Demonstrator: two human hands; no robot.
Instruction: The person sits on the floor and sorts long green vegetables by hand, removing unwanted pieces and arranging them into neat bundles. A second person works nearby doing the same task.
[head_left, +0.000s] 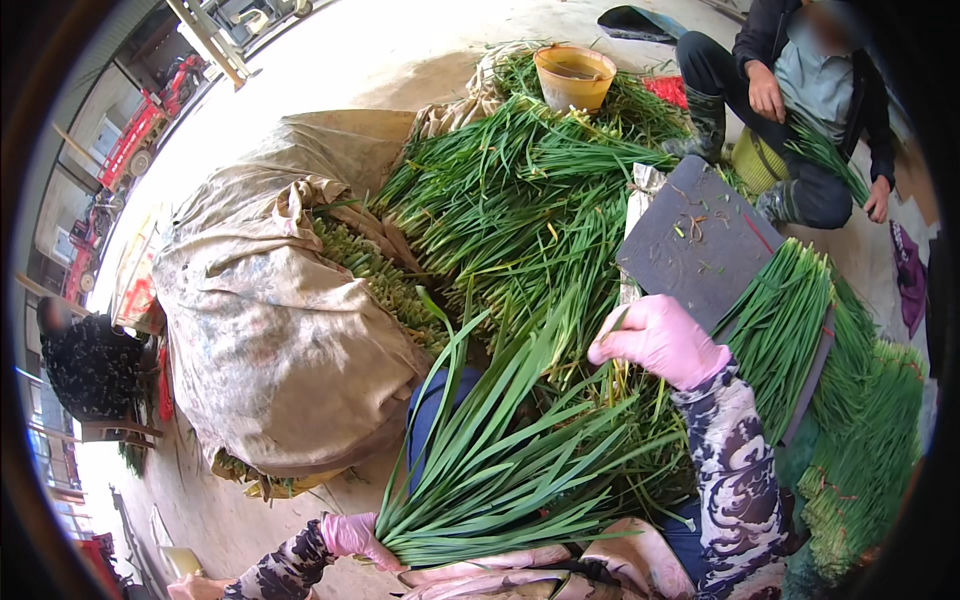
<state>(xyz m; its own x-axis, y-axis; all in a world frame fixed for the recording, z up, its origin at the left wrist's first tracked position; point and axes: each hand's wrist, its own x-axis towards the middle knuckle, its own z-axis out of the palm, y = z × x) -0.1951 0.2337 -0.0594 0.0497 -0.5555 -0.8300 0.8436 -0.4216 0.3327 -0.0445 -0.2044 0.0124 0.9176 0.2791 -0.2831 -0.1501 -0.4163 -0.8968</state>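
My left hand (361, 538), in a pink glove, is closed round the base of a bunch of long green leafy stalks (480, 480), whose leaves fan out to the right over my lap. My right hand (652, 339), gloved alike, is raised above the heap with thumb and fingertips together; a small bit of leaf shows at them. Beyond lies a large heap of the same greens (517, 202). A neater bunch (780, 315) rests on the right by a dark grey board (694, 232) strewn with scraps.
A stained cloth (285, 337) covers a mound of stalks on the left. A yellow bucket (575, 79) of liquid stands behind the heap. A co-worker (817, 97) sits at upper right holding greens; another person (90, 367) is at far left. Tied bundles (862, 465) lie at lower right.
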